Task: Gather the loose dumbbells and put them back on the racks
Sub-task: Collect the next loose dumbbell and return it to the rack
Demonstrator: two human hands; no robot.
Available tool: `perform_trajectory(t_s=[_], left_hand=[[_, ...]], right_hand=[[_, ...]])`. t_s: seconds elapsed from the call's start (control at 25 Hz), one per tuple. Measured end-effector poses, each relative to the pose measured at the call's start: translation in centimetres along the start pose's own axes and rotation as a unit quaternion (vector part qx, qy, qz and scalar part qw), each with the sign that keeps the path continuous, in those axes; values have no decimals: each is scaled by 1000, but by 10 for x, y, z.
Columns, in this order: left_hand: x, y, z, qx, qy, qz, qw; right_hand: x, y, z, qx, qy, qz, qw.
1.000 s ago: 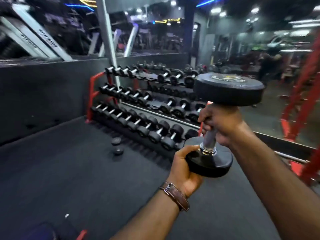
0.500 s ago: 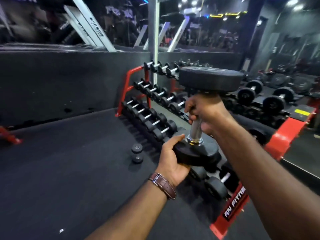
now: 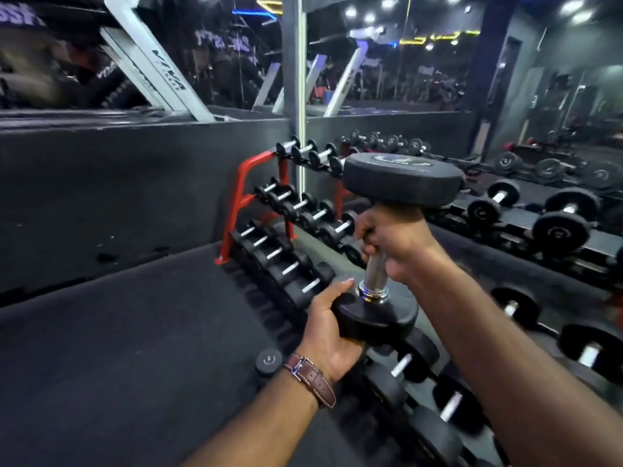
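Change since earlier frames: the red rack (image 3: 241, 200) now fills the centre and right of the frame, where a second ago it stood further back at centre; the lower tier runs right under the hands. The red end plate with white lettering seen lower right half a second ago is out of frame.
Dumbbell (image 3: 387, 244): carried upright at centre frame, as before, one black head high, the other low, chrome handle between them, above the lowest row of racked dumbbells (image 3: 286, 264).
Right hand (image 3: 392, 242): clenched round the upper part of the chrome handle, just beneath the top head; same hold as in both earlier frames.
Left hand (image 3: 332, 332): cupped under and around the left rim of the bottom head, thumb lying on its upper face; grip unchanged. A brown leather watch strap (image 3: 312, 379) circles the wrist.
Loose dumbbell (image 3: 268, 361): small, black, on the dark floor (image 3: 118, 348) at lower centre, just left of that wrist, partly hidden by it; earlier both its heads showed.
Writing: the top head bears a round printed emblem, too blurred to read. White slanted beams (image 3: 161, 69) at upper left carry dark lettering, not legible. Mirror text at the top is reversed and smeared.
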State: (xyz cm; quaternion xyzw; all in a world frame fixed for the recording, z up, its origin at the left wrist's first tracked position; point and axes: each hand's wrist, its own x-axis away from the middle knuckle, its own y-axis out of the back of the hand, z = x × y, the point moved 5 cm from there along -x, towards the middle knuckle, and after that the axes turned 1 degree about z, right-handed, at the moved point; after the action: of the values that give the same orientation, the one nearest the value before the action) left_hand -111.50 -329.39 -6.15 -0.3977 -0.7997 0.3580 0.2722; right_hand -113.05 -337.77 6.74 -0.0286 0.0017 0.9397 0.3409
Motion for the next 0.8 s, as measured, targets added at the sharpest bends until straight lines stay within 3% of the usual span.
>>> perform_trajectory(t_s=[0.24,0.4,0.8], left_hand=[[-173,5,-73,-15,45,48,998],[-298,12,-105,-4,43,43,998],[-584,15,-159,-31,90,28,995]], right_hand=[[-191,0,-6,-9,-14,-50,999],[-317,8,-21,-2,4,-72,997],[-601,63,-46,-5,-65,-154,986]])
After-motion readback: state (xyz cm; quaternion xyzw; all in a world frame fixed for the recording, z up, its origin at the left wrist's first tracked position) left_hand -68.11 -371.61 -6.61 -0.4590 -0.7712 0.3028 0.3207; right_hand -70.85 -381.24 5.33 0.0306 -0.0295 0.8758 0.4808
